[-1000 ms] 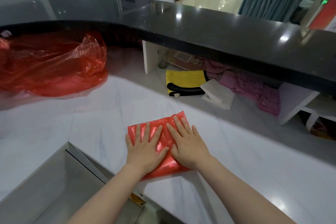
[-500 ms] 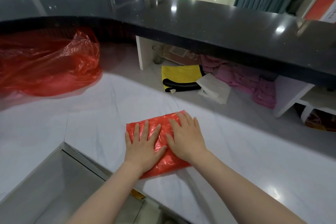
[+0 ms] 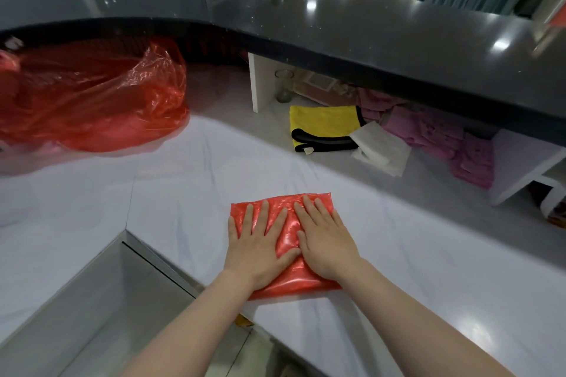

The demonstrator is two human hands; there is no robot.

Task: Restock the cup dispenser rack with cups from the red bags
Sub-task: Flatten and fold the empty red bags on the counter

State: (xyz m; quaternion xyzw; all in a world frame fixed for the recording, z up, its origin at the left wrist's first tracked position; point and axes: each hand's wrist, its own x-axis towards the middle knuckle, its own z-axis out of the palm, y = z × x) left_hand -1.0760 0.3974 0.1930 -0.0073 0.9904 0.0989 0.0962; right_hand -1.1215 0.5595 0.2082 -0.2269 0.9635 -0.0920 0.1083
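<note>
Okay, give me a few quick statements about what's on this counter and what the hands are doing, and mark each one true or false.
1. Both hands, left hand and right hand, press flat on the folded red bag. True.
2. The bulky red bag lies right of the hands. False: it lies to the left.
3. The yellow cloth lies under the black counter ledge. True.
4. The right hand grips a cup. False: no cup shows.
</note>
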